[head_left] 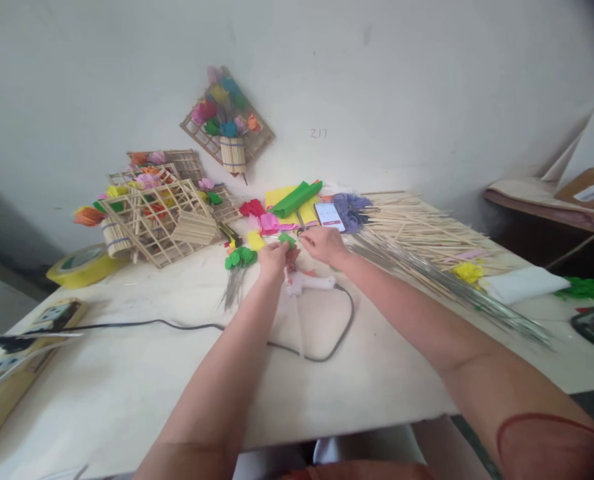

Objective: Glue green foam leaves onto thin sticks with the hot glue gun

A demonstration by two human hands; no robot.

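My left hand (275, 257) is closed, its fingertips pinching a small piece of green paper (287, 239). Beside it, on the right, my right hand (325, 245) has its fingers drawn together near that paper; what they hold is too small and blurred to make out. A dark loop, perhaps a scissors handle (301, 231), shows at the right fingertips. Below both hands lies a white glue gun (309, 283) with its black cord (353, 313). Green paper pieces on thin wire stems (240, 258) lie left of my left hand.
Bamboo lattice frames with paper flowers (161, 213) are piled at left, near yellow tape (84, 265) and a power strip (31, 347). Another flower frame (231, 127) hangs on the wall. Coloured paper (297, 198), a phone (329, 217), bamboo sticks (417, 223) and wires (467, 300) lie behind and right.
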